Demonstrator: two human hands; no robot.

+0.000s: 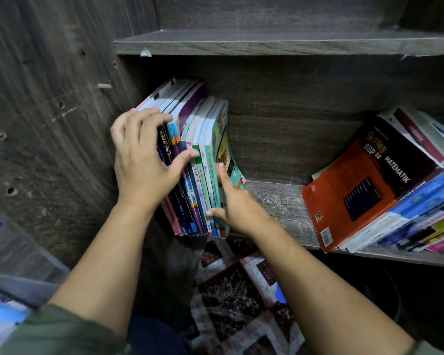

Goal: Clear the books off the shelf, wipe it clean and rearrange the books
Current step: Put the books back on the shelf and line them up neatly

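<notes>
Head view. Left hand: fingers curled over the tops of the upright books, thumb across the spines, a firm grip, probably to keep the row square. Right hand: fingers straight, flat against the outermost cover, apparently bracing it from tipping. Books stand at the left end of the shelf, against the side panel. Second pile leans well apart, to the right.

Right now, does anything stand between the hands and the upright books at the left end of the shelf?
Nothing visible does. The left hand grips the upright books at their spines, and the right hand presses on the outer green cover. The leaning books stand apart, farther right on the shelf board.
</notes>
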